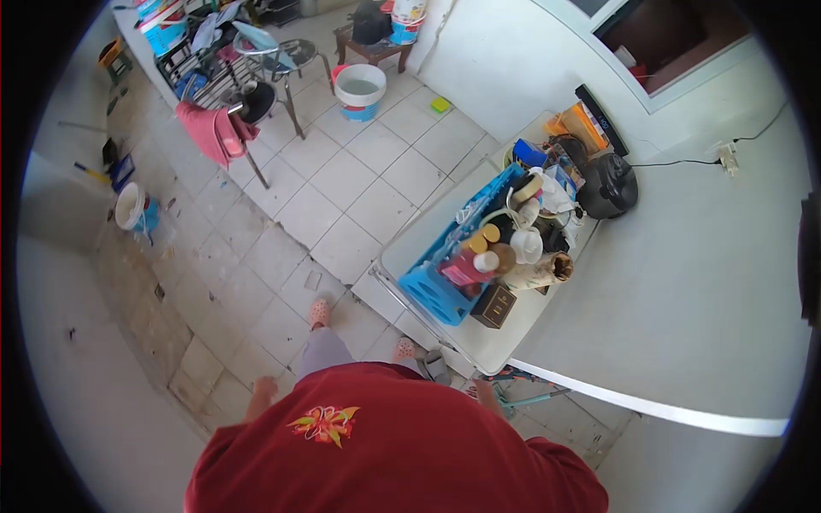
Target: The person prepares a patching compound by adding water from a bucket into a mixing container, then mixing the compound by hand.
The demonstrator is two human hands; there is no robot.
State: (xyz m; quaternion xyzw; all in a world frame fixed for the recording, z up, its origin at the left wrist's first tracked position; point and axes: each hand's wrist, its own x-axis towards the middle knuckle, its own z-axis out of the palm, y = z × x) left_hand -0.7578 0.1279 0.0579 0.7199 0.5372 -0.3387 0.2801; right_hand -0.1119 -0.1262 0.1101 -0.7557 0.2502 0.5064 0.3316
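Observation:
My left hand (265,389) hangs low beside my red shirt (393,445), over the tiled floor and apart from any object. Its fingers are small and blurred. My right hand (486,392) is down at my other side, close to the near corner of the white table (513,338), and its fingers are hidden. Close to that side on the table stand a small dark box (493,306) and a blue plastic basket (436,295) packed with bottles and jars.
A black rice cooker (609,186) sits at the table's far side by the wall. Ahead on the floor are a white bucket of water (360,90) and a chair with a pink cloth (214,132). Another bucket (135,208) stands left. A raised step edge crosses the tiles.

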